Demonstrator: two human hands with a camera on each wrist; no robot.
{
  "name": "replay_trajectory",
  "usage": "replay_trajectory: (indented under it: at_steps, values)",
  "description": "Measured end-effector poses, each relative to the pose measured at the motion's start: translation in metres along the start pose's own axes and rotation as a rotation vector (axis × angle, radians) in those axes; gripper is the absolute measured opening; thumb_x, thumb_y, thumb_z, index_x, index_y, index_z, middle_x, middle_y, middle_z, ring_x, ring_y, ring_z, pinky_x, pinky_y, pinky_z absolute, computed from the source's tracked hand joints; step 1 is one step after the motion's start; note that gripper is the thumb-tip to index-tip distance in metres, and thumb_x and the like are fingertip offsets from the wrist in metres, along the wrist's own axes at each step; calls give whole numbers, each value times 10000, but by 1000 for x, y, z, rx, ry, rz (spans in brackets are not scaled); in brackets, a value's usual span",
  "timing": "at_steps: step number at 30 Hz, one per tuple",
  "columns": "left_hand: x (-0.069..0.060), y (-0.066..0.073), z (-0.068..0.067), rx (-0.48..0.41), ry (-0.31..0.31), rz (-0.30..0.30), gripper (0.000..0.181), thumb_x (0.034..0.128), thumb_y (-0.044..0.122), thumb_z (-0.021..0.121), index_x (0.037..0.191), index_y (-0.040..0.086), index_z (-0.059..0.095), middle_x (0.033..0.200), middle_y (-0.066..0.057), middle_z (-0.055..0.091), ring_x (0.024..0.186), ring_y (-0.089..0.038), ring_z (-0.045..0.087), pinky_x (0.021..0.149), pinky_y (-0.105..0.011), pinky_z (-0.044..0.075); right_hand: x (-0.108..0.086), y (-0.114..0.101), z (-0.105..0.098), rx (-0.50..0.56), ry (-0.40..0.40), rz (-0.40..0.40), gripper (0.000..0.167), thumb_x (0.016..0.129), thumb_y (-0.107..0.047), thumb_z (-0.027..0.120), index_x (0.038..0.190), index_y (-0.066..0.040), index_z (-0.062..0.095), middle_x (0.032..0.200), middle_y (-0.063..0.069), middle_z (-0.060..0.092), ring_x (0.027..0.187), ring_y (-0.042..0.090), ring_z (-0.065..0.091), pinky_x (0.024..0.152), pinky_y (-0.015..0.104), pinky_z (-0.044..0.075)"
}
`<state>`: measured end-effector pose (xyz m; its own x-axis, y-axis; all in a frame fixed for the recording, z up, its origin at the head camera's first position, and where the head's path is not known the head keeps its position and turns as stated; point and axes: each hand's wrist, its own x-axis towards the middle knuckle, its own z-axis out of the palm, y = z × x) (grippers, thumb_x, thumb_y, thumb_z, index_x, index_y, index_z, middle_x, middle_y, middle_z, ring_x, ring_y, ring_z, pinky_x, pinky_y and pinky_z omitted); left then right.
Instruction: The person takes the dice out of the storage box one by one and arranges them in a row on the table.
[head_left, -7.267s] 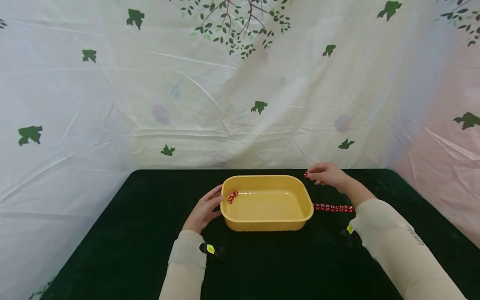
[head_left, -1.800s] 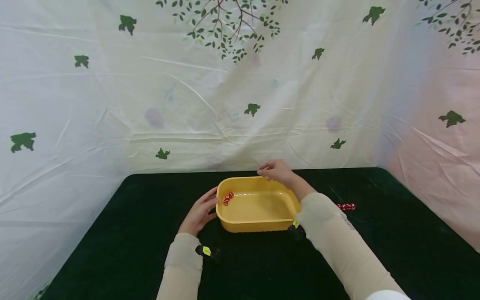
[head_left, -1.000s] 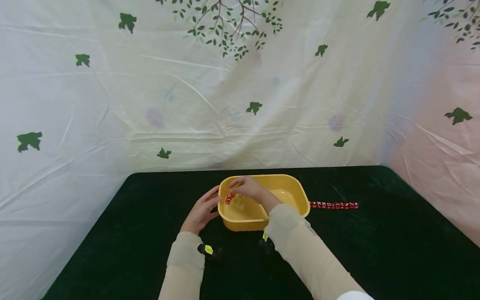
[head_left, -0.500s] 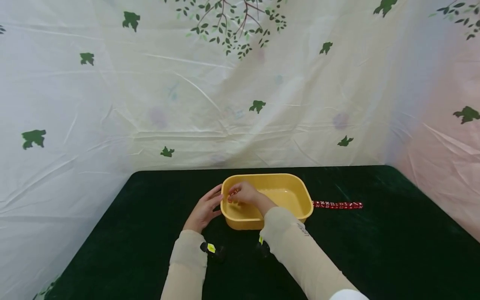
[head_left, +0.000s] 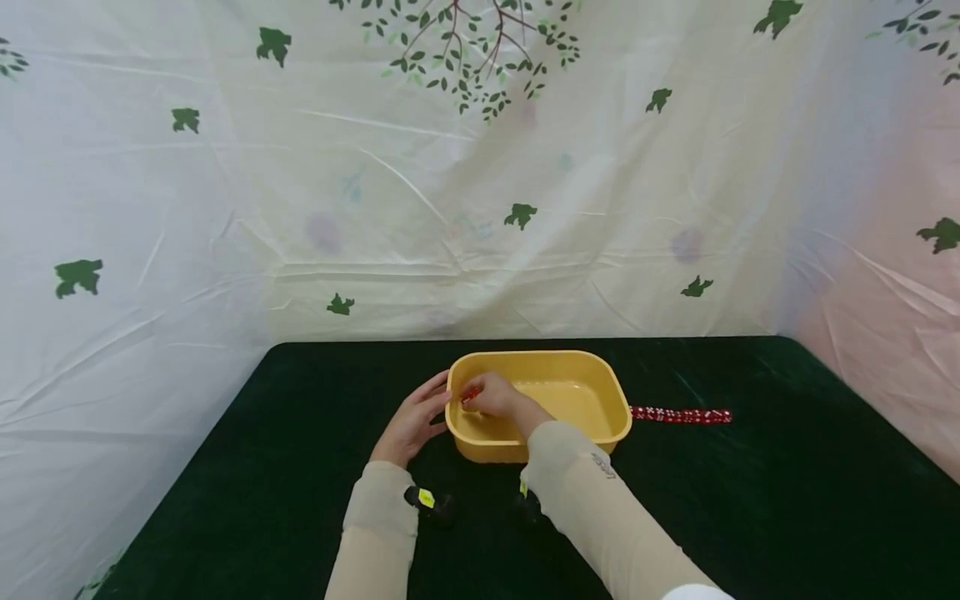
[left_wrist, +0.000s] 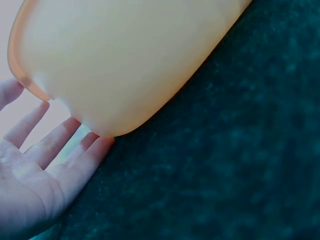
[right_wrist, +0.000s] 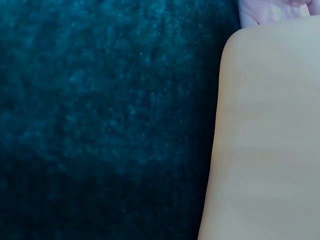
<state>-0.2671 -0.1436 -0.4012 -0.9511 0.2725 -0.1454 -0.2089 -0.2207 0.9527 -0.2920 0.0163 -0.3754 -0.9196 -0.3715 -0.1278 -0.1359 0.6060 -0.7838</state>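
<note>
A yellow plastic basin (head_left: 577,452) stands on the dark green cloth. At its left end my left hand (head_left: 408,423) touches the outer wall with extended fingers; in the left wrist view the fingertips (left_wrist: 105,142) meet the basin's side. My right hand (head_left: 497,396) reaches inside the left part of the basin, fingers bent, pinching at the small red dice (head_left: 470,397) there. The fingers partly cover these dice, so how many are gripped is unclear. In the right wrist view the basin wall hides most of that hand.
A straight row of red dice with white dots (head_left: 681,414) extends rightward from beside the basin's right end on the green cloth (head_left: 780,500). A white curtain (head_left: 420,208) printed with green leaves hangs behind the table.
My right hand came from the right, over the basin's far rim, down to the dice at its left end, and the fingers closed there. My left hand stays at the basin's left wall.
</note>
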Motion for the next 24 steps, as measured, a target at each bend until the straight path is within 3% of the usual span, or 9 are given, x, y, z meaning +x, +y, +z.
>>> replay_trajectory:
  at_steps: [10,24]
  values:
    - [0,0,0,-18,-6,8,462,853,199,534,1292,160,397,1302,-101,374,1131,-271,386,890,-529,293,-4,-1,0,-39,-18,6,99,780,-54,610,874,-40,635,728,38,540,631,165,474,567,231,417]
    - [-2,1,1,-9,-10,3,458,863,186,521,1299,156,386,1302,-107,372,1139,-276,380,894,-534,285,-5,0,0,-71,-44,10,85,767,-26,616,851,-19,631,698,42,530,573,153,468,515,212,405]
